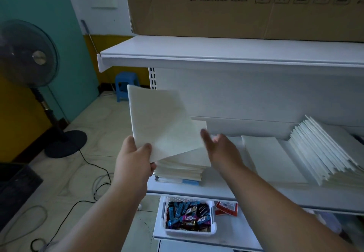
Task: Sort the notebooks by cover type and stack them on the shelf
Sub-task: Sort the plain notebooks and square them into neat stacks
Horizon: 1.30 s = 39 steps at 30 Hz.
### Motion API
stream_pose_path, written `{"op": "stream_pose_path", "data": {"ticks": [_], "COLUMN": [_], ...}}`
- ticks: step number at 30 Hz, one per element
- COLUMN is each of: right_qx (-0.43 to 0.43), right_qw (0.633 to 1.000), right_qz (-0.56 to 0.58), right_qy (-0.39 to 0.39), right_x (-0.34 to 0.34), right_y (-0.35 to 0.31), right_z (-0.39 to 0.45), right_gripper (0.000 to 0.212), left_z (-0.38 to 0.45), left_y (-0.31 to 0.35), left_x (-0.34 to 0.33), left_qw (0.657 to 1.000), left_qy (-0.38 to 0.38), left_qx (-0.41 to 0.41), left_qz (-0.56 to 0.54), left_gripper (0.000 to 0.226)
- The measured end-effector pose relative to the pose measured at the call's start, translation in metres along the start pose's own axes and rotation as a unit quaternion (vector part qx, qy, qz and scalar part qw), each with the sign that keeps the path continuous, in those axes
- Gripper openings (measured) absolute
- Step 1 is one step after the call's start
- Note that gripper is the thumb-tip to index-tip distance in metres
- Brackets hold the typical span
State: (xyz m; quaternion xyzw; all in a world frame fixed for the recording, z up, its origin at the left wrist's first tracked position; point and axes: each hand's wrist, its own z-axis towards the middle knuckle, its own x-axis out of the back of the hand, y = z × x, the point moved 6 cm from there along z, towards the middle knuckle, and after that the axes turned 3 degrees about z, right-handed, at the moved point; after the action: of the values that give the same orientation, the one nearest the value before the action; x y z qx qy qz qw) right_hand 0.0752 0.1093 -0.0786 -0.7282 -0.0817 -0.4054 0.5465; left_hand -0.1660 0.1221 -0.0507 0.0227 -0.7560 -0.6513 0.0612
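Observation:
My left hand point(136, 155) pinches the lower corner of a pale, plain-covered notebook point(161, 122) and holds it tilted above the left stack of notebooks point(181, 170) on the white shelf point(220, 190). My right hand point(218, 146) hovers open just right of the held notebook, fingers extended near its edge. A single flat white notebook point(273, 159) lies in the middle of the shelf. A fanned pile of white notebooks point(325, 151) leans at the right end.
An upper shelf point(226, 55) carries a large cardboard box point(246, 5). Below, a white basket of wrapped snacks point(187, 216) sits on a lower shelf. A standing fan point(29, 55), floor cables point(94, 173) and a blue stool point(126, 86) are to the left.

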Motion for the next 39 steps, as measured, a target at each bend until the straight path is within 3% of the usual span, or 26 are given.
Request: {"op": "stream_pose_path", "data": {"ticks": [2,4,8,9,11,13,14,18,20,22,24,25,27,31,34,37,39], "right_qx": [-0.031,-0.034,0.037,0.06,0.063,0.015,0.0,-0.005,-0.013,0.011,0.01,0.006,0.011,-0.001,0.004,0.0,-0.002], "right_qw": [0.994,0.989,0.98,0.986,0.995,0.949,0.92,0.893,0.933,0.995,0.997,0.993,0.99,0.991,0.998,0.951,0.912], "right_qz": [-0.086,-0.115,-0.187,-0.142,0.072,0.311,0.378,0.406,0.339,0.104,-0.076,-0.111,-0.121,-0.132,0.035,0.303,0.39], "right_qy": [-0.064,-0.081,0.053,0.063,0.032,-0.058,-0.101,-0.196,-0.118,0.003,0.007,-0.031,-0.073,0.005,0.047,-0.06,-0.125], "right_x": [-0.017,-0.021,0.014,0.02,0.022,0.009,0.001,-0.018,-0.015,-0.004,-0.007,-0.014,-0.023,-0.008,0.004,-0.007,-0.01], "right_y": [0.016,0.018,-0.008,-0.014,-0.024,-0.034,-0.037,-0.043,-0.03,-0.017,-0.008,-0.003,0.001,0.007,0.004,-0.013,-0.02], "right_z": [0.002,0.002,-0.011,-0.017,-0.025,-0.034,-0.038,-0.04,-0.021,-0.003,0.002,0.003,0.002,0.011,0.013,-0.003,-0.018], "right_gripper": [0.077,0.067,0.027,0.021,0.013,0.01,0.018,0.027,0.035,0.048,0.063,0.064,0.046,0.034,0.011,0.008,0.019], "left_z": [-0.001,-0.002,-0.002,-0.002,-0.001,-0.001,-0.001,-0.001,0.001,0.0,-0.001,-0.001,0.0,0.002,0.002,0.002,0.003], "left_y": [-0.009,-0.011,-0.007,-0.007,-0.009,-0.011,-0.011,-0.01,-0.013,-0.019,-0.022,-0.023,-0.022,-0.018,-0.016,-0.015,-0.015], "left_x": [0.006,0.009,0.014,0.014,0.012,0.007,0.006,0.011,0.017,0.02,0.021,0.022,0.023,0.024,0.021,0.012,0.004], "left_qw": [1.0,1.0,1.0,1.0,1.0,0.997,0.996,0.996,0.997,0.998,0.997,0.997,0.997,0.996,0.996,0.997,0.996], "left_qy": [0.009,0.003,-0.004,-0.007,-0.021,-0.042,-0.052,-0.065,-0.048,-0.032,-0.026,-0.024,-0.025,-0.028,-0.045,-0.062,-0.085], "left_qx": [0.016,0.014,0.006,0.005,0.006,0.014,0.022,0.048,0.042,0.034,0.031,0.032,0.03,0.022,0.019,-0.003,-0.028], "left_qz": [-0.008,-0.015,-0.014,-0.011,0.015,0.063,0.07,-0.023,-0.046,-0.051,-0.065,-0.069,-0.07,-0.078,-0.077,-0.04,0.011], "left_gripper": [0.013,0.013,0.013,0.013,0.012,0.02,0.022,0.01,0.014,0.018,0.019,0.019,0.019,0.017,0.018,0.019,0.022]}}
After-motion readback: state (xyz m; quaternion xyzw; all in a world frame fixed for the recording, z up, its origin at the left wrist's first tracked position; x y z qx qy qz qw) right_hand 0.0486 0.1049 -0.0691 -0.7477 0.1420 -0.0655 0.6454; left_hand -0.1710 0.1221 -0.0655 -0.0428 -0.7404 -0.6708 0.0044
